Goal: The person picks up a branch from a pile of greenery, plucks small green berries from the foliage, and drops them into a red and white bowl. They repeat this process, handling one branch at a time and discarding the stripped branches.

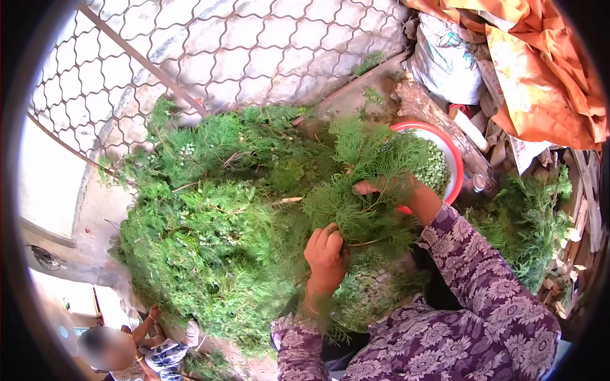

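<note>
My left hand [325,253] is closed in a fist around the lower stem of a green evergreen branch [359,155] with flat, feathery leaves. My right hand [397,187] reaches into the same branch from the right, its thumb showing and its other fingers largely covered by foliage; it appears to grip the sprigs. Just beyond that hand is a white basin with a red rim [459,166], holding many small pale-green cones [435,168]. Part of the basin is hidden behind the branch and my right forearm.
A large heap of cut evergreen branches [190,235] spreads to the left. Behind it stands a wire mesh panel [254,57]. A log [432,114], white sack [448,60] and orange sheet [546,76] lie at right. Another person [146,349] sits at lower left.
</note>
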Tool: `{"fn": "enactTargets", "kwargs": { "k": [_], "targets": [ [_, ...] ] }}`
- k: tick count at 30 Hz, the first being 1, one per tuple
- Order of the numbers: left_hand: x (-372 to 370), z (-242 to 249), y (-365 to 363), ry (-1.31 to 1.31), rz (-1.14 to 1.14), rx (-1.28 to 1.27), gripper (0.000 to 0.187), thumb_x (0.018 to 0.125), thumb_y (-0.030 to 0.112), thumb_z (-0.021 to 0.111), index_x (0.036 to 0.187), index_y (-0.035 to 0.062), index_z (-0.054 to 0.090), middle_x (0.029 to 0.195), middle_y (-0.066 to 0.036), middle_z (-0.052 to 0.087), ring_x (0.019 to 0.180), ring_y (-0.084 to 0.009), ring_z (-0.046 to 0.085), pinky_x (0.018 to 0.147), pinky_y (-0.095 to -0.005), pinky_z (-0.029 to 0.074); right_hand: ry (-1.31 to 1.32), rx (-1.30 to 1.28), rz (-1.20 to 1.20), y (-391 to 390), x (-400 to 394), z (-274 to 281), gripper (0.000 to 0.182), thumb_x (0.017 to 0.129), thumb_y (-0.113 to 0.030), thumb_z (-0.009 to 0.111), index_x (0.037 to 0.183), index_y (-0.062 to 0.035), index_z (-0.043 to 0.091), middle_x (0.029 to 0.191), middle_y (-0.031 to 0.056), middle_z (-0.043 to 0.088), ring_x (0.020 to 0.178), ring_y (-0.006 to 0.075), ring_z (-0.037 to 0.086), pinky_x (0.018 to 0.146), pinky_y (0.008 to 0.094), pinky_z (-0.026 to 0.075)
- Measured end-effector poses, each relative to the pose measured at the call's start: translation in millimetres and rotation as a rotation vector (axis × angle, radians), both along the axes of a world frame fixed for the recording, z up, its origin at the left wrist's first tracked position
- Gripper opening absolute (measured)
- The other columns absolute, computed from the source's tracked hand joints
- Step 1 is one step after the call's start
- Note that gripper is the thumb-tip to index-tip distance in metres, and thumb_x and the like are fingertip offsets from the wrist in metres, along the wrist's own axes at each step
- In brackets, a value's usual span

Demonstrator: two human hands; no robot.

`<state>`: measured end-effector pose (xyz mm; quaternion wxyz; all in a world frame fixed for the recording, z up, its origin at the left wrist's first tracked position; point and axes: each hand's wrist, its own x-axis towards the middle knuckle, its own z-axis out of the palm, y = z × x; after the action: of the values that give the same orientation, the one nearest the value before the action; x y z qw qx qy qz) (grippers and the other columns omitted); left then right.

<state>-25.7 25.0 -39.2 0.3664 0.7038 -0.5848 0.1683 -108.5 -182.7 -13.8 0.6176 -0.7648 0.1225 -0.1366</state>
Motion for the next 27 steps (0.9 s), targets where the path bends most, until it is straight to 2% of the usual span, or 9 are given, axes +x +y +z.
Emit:
{"fn": "enactTargets", "kwargs": {
  "k": [4,7,12,14,16,17,22,26,27],
  "targets": [
    [1.4,9.6,0.2,0.023,-0.003,-0.007,0.024,0.054,0.005,0.062,0.074,0.0049,0.049,0.085,-0.01,0.059,0.067,-0.028,0.053,0.055,-0.035,0.044,0.046,0.111,0.0,-3.4,0.5,-17.0,0.046,0.074,-0.034,0.069,0.109,-0.0062,0.058,0.106,0.0076,0.06,0.096,0.0184,0.055,0.086,0.0333,0.043],
    [4.1,11.2,0.4,-0.184,-0.012,-0.035,0.021,0.057,0.007,0.06,0.074,0.0051,0.049,0.083,-0.01,0.057,0.065,-0.0284,0.051,0.055,-0.0354,0.043,0.163,0.101,-0.037,0.6,-7.4,-15.7,0.044,0.074,-0.032,0.07,0.107,-0.0048,0.058,0.103,0.006,0.061,0.092,0.0171,0.057,0.083,0.0319,0.045],
    [9.9,8.2,8.2,0.047,0.058,0.094,0.026,0.055,0.0,0.059,0.078,0.0052,0.048,0.083,-0.009,0.057,0.067,-0.0292,0.051,0.057,-0.0348,0.043,0.041,0.102,-0.079,9.5,-19.8,-6.0,0.045,0.076,-0.026,0.07,0.11,-0.0013,0.055,0.107,0.0067,0.06,0.09,0.0175,0.058,0.082,0.0315,0.047],
    [9.0,12.8,7.7,0.14,0.046,0.116,0.034,0.058,0.0,0.064,0.089,0.0042,0.051,0.088,-0.011,0.058,0.074,-0.0309,0.053,0.062,-0.0358,0.044,-0.165,0.642,-0.021,16.1,-18.3,-15.8,0.043,0.077,-0.021,0.068,0.112,-0.0003,0.054,0.107,0.0083,0.06,0.09,0.0194,0.059,0.083,0.0329,0.048],
    [8.3,12.6,3.3,0.321,-0.016,-0.022,0.052,0.062,0.006,0.069,0.11,0.0038,0.049,0.103,-0.015,0.055,0.091,-0.0335,0.051,0.075,-0.0385,0.043,-0.206,0.871,-0.074,10.9,-23.9,-36.6,0.042,0.078,-0.02,0.067,0.114,-0.0018,0.053,0.108,0.0091,0.059,0.093,0.019,0.058,0.082,0.0327,0.048],
    [10.4,17.4,6.4,0.323,-0.058,0.096,0.075,0.062,0.012,0.074,0.128,0.0049,0.038,0.121,-0.018,0.047,0.106,-0.0356,0.045,0.09,-0.0406,0.037,-0.255,1.098,-0.117,5.2,-29.8,-43.0,0.041,0.079,-0.019,0.065,0.115,-0.0034,0.052,0.109,0.0099,0.058,0.095,0.0187,0.057,0.082,0.0326,0.048],
    [-2.1,15.4,3.2,0.349,-0.168,0.135,0.081,0.063,0.015,0.076,0.133,0.0065,0.035,0.131,-0.016,0.041,0.117,-0.0261,0.043,0.092,-0.0344,0.039,-0.671,0.829,-0.473,-40.3,-103.8,-43.5,0.042,0.083,-0.022,0.059,0.12,-0.0054,0.046,0.114,0.014,0.053,0.101,0.0213,0.054,0.079,0.0329,0.05],
    [8.1,13.0,10.3,0.505,-0.145,0.156,0.062,0.069,0.014,0.073,0.124,0.0037,0.046,0.121,-0.012,0.051,0.103,-0.0183,0.053,0.082,-0.0276,0.043,-0.869,0.767,-0.808,-76.5,-226.2,-32.3,0.043,0.084,-0.023,0.058,0.121,-0.0058,0.045,0.114,0.0144,0.053,0.102,0.022,0.053,0.079,0.0331,0.05],
    [11.5,12.6,13.5,0.718,-0.075,0.133,0.056,0.072,0.013,0.071,0.122,0.0031,0.048,0.117,-0.011,0.054,0.096,-0.0163,0.055,0.079,-0.0262,0.045,-0.9,0.745,-0.903,-82.0,-268.8,-29.6,0.043,0.084,-0.024,0.058,0.121,-0.0059,0.045,0.114,0.0145,0.053,0.102,0.0221,0.053,0.078,0.0331,0.05]
  ]
}}
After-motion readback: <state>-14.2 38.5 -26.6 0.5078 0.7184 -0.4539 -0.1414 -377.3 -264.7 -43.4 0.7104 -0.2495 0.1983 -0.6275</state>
